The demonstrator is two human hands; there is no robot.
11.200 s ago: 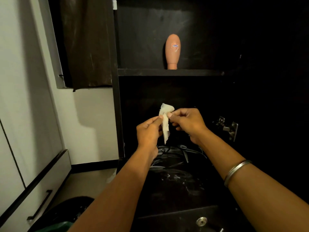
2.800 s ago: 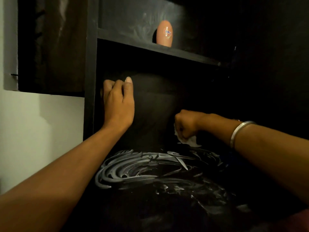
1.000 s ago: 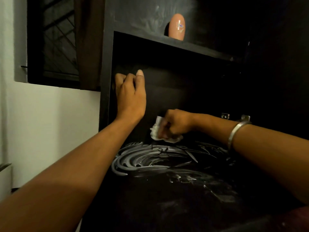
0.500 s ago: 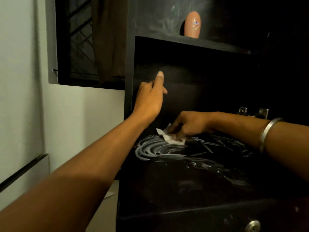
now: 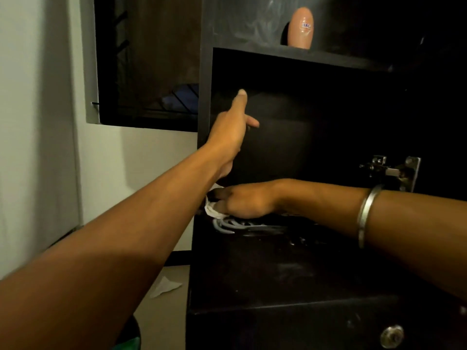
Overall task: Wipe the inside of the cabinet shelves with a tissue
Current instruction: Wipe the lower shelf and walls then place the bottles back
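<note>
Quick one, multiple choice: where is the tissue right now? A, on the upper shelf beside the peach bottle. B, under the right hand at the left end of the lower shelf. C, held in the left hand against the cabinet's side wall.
B: the white tissue sits under the right hand's fingers at the lower shelf's left end, while the left hand holds nothing.

A dim room: pale wall point(image 5: 38, 122) left, a dark barred window point(image 5: 146, 72), tan floor point(image 5: 166, 311) below.

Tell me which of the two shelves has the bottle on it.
The upper shelf holds the peach bottle, standing upright. The lower shelf has no bottle; there the right hand presses the tissue near white smears.
</note>
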